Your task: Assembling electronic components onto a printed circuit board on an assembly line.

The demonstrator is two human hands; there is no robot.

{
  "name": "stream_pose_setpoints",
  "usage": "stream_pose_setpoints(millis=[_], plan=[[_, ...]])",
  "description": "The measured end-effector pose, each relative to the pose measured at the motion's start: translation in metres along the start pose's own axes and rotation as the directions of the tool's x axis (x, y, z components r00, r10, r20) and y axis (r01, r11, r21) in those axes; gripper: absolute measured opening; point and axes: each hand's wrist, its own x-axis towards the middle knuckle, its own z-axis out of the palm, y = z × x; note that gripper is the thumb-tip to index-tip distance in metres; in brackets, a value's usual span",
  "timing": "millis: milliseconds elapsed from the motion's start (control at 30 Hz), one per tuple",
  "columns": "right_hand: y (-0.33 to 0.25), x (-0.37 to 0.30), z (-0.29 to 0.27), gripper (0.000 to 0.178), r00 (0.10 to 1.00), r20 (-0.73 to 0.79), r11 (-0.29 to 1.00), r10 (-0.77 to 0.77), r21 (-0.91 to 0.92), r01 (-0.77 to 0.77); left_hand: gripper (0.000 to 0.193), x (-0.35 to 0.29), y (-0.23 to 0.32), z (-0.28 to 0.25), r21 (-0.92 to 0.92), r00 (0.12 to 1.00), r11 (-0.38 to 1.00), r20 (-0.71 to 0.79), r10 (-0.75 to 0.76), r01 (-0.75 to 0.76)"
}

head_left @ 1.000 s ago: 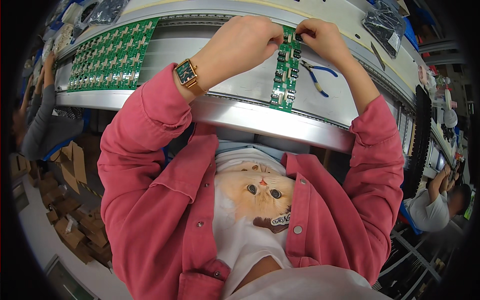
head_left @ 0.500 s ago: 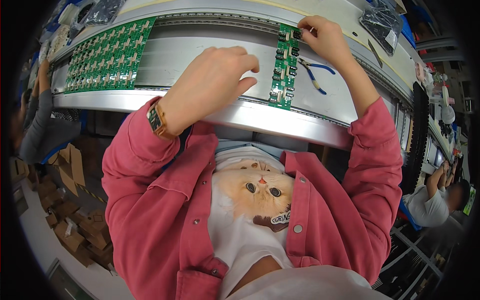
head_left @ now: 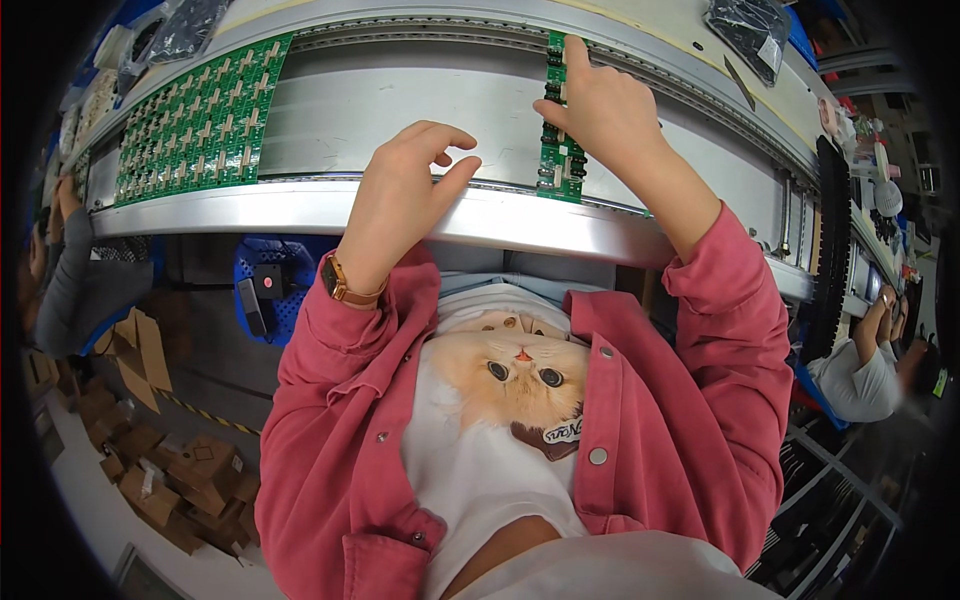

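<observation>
A narrow green circuit board strip (head_left: 560,182) lies across the rails of the metal conveyor (head_left: 345,125), with black and pale components along it. Over its upper and middle part is my right hand (head_left: 612,112), index finger stretched to the far end and thumb spread toward the strip's left edge. Its other fingers look partly bent, and nothing shows in them. To the left, my left hand (head_left: 398,190) hovers by the near rail, empty, with thumb and fingers apart. No cutting pliers are visible; my right hand and forearm cover where they lay.
A large block of green circuit boards (head_left: 200,130) lies on the conveyor at left. Bagged dark items (head_left: 750,35) sit beyond the far rail. Below the near rail hangs a blue basket (head_left: 290,262). Other people's arms show at both sides; cardboard boxes (head_left: 200,470) stand lower left.
My right hand has come from the strip's far end down over it, its index finger extending. My left hand has drawn left and nearer. The pliers have gone out of sight.
</observation>
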Motion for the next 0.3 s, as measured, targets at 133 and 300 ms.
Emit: stream_pose_setpoints(millis=[133,300], plan=[[-0.0016,0.0025,-0.0007,0.055,1.000,0.019,1.000,0.020,-0.017,-0.020,0.015,-0.0014,-0.0047,0.0032,-0.003,1.000,1.000,-0.019,-0.006,0.006],[-0.0044,0.0056,-0.0042,0.064,0.998,0.034,0.998,0.058,0.001,-0.058,0.015,-0.0038,-0.0048,0.0062,0.026,0.999,0.999,-0.043,-0.026,0.027]])
